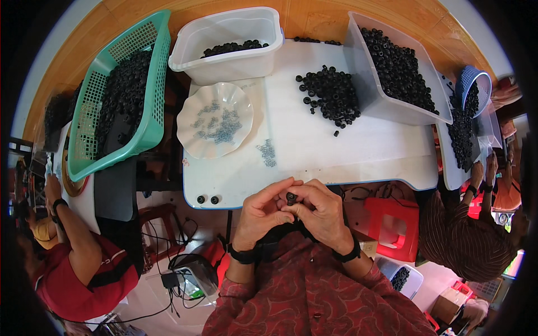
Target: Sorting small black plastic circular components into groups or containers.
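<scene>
My right hand (322, 214) pinches a small round black plastic part (291, 197) between thumb and forefinger, in front of my chest at the table's near edge. Close against it is my left hand (264, 208), fingers curled and thumb bent inward; whatever its fingertips hold is hidden. Two black pieces (208, 199) sit on the near left corner of the white table (319, 148). Beyond my hands lies a small scatter of tiny clear bluish pieces (267, 153). More of these lie on a wavy-rimmed white plate (193, 143). A heap of black parts (330, 95) is farther right.
A white tub (224, 68) and a clear bin (392, 103) of black parts stand at the back. Left is a green basket (159, 106). People work at both sides. A red stool (392, 224) is right; tangled cables (179, 274) lie lower left.
</scene>
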{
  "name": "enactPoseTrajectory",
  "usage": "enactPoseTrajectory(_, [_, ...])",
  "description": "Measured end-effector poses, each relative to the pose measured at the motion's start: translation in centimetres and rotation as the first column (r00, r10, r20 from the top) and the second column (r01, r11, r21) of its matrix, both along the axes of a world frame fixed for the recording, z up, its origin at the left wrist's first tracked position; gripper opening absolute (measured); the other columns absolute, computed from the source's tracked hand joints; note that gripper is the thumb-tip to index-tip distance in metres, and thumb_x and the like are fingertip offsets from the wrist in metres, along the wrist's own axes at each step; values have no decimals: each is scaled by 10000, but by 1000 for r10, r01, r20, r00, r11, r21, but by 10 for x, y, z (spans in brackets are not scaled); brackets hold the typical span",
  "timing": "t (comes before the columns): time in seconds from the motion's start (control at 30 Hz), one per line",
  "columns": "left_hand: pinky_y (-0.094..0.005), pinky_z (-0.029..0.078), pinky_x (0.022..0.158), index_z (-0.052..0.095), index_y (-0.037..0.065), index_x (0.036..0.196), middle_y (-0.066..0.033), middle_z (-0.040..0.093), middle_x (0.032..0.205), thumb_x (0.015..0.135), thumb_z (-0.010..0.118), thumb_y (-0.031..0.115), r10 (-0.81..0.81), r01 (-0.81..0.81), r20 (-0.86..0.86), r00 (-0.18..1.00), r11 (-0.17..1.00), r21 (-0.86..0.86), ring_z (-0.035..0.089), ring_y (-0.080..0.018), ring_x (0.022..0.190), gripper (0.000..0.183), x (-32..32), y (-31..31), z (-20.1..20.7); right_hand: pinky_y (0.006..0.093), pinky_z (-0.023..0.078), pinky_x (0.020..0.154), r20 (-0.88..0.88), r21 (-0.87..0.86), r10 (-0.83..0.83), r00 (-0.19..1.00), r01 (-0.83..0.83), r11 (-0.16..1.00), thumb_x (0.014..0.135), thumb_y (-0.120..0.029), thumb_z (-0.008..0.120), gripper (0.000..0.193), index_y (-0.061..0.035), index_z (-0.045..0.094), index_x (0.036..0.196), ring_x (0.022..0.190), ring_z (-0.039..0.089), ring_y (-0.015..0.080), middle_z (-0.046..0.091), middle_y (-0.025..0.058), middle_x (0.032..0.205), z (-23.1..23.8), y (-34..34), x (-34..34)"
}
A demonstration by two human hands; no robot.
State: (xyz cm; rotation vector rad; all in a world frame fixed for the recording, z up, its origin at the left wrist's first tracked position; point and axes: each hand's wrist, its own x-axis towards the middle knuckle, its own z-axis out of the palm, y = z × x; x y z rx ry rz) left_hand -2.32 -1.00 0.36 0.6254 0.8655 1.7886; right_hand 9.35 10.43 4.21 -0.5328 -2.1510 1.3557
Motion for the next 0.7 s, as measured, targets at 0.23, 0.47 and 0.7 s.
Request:
enactPoseTrajectory(0.23, [-310,504,899,495,-11,1347,-178,550,1312,765,716,-104,40,-37,-105,994,999,30,583,-185,1064,629,0,-2,-5,269,519,581,-28,27,21,999,-20,999,721,68,734,305,4,629,1000,703,657,192,628,111,857,2,-1,0])
enactPoseTrajectory(0.47, [-282,506,848,560,-20,1277,-163,601,1245,739,757,-65,110,-108,-214,971,994,21,593,-153,979,575,2,-1,1,274,520,586,-88,51,13,996,-8,999,716,64,733,299,-11,633,988,696,658,193,642,101,842,2,-2,0])
enactPoseTrajectory(0.7, [-258,507,785,580,-20,1255,-152,623,1210,724,776,-48,135,-131,-209,969,991,33,575,-122,889,566,4,-1,1,266,500,569,-116,48,-3,993,9,999,710,82,723,290,-18,638,970,665,636,177,637,94,820,0,-4,0])
